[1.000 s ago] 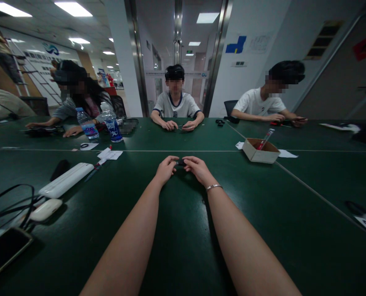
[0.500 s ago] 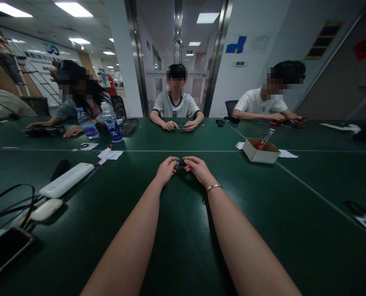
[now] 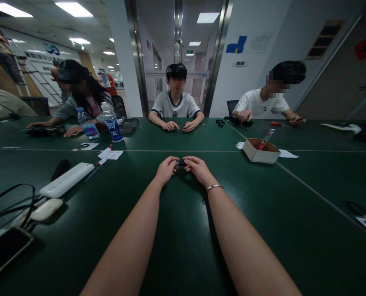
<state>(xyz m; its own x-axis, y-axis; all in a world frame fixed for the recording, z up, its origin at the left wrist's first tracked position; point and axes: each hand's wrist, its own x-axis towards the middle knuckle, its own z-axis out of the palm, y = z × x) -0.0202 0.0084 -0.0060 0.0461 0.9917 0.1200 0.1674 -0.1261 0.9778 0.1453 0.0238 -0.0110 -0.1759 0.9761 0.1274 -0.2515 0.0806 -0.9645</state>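
Between my two hands is a small black object with a greyish left end; it is too small for me to tell its kind. My left hand pinches its left end with thumb and fingers. Its right end sits in the closed fingers of my right hand, whose wrist wears a silver bracelet. Both hands are held low over the green table, arms stretched forward. The fingers cover part of the object.
Left lie a white power strip, a white case, cables and a phone. Two bottles stand farther off. A small box holding a red-and-clear tool is ahead right. Several people sit around the table.
My hands and the black object stay in place. At the far right, a co-worker's hand has moved left from a red-handled tool to a dark item on the table.
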